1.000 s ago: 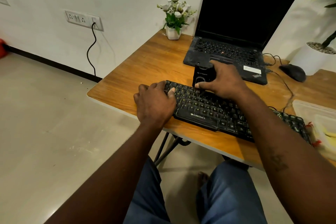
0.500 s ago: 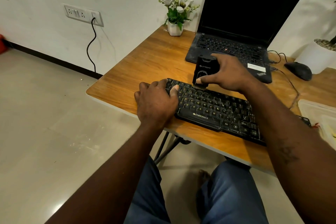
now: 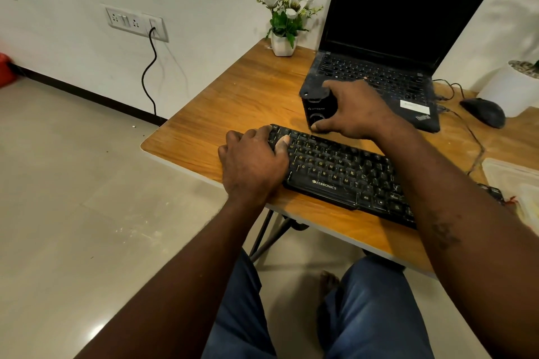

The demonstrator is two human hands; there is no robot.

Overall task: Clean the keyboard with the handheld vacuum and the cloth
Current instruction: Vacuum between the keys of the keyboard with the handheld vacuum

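A black keyboard point(image 3: 338, 172) with yellow lettering lies across the front of the wooden table point(image 3: 242, 99). My left hand point(image 3: 252, 162) grips its left end, thumb on the top-left keys. My right hand point(image 3: 354, 109) holds a small black handheld vacuum point(image 3: 319, 109) upright, just past the keyboard's far edge near its upper-left keys, in front of the laptop. Whether the vacuum's bottom touches the keyboard I cannot tell. No cloth shows clearly.
An open black laptop point(image 3: 388, 38) stands behind the keyboard. A white pot of flowers point(image 3: 284, 23) sits at the back left corner, a black mouse point(image 3: 484, 112) and a white planter point(image 3: 513, 87) at the right. A clear plastic container point(image 3: 516, 183) lies at the right edge.
My right hand has carried the vacuum from the keyboard's upper-left keys toward the far edge, closer to the laptop. My left hand has stayed on the keyboard's left end.
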